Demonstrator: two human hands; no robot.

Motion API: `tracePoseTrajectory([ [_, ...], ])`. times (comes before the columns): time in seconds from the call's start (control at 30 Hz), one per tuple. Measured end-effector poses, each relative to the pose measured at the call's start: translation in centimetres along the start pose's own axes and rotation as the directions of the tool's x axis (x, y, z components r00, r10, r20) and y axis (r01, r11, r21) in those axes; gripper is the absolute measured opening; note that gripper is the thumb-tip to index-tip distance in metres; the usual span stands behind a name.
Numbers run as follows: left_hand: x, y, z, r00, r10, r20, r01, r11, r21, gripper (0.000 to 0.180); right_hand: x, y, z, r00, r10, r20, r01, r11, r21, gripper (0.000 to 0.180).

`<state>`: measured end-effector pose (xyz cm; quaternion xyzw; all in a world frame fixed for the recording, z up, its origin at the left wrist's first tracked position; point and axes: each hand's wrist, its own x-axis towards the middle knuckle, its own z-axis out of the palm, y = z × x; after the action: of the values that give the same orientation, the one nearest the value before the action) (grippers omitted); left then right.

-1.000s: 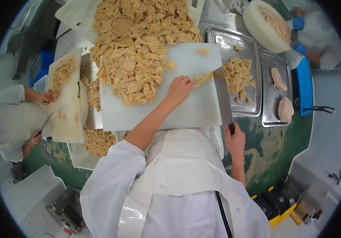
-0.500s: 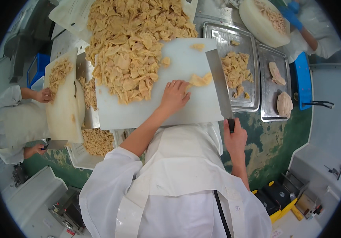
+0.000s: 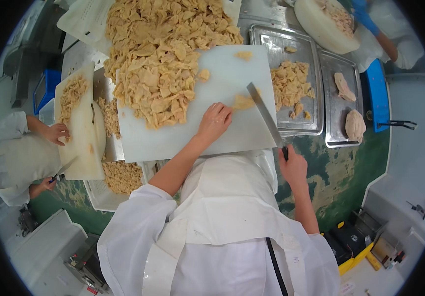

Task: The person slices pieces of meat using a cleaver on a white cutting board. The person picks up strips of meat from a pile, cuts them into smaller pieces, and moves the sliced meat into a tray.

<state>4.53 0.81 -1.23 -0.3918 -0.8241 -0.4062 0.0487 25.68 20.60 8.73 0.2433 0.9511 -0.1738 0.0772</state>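
My right hand is closed round the black handle of a long, broad-bladed knife. Its blade stands nearly on edge and slants up and left over a limp yellowish piece of chicken skin on the white cutting board. The fingers of my left hand are curled together at the left end of that piece, pressing there. A big heap of similar chicken skin pieces covers the board's left part and extends beyond its far edge. Two small scraps lie apart on the board.
Right of the board, a metal tray holds cut pieces; another tray carries two larger chunks. At left, a co-worker's hand rests by a pale board, with a knife in the other. Far right, another person wears blue gloves.
My right hand's knife has swung left and turned more edge-on, from beside the piece to over it. The co-worker at left has shifted their hand and knife.
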Motion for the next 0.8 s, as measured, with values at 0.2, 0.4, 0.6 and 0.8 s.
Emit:
tracePoseTrajectory([
  [0.2,-0.5,0.3,-0.8,0.999,0.015,0.046,-0.016,1.0,0.018,0.015,-0.5,-2.2,-2.5,0.998,0.069,0.0,-0.069,0.993,0.093,0.026],
  [0.4,-1.0,0.1,-0.7,1.0,0.003,0.001,-0.003,1.0,0.016,0.015,-1.6,-5.6,0.8,0.998,0.06,-0.001,-0.059,0.978,0.198,0.025],
  [0.6,-1.5,-0.2,-0.7,0.998,0.063,-0.013,-0.063,0.997,0.035,0.016,-0.6,-4.2,1.2,0.988,0.133,0.081,-0.146,0.974,0.172,0.024],
  [0.8,-1.3,0.4,-1.3,0.997,0.06,-0.057,-0.061,0.998,-0.026,0.019,-0.6,-5.4,-1.2,0.988,0.145,0.055,-0.151,0.977,0.151,0.024],
])
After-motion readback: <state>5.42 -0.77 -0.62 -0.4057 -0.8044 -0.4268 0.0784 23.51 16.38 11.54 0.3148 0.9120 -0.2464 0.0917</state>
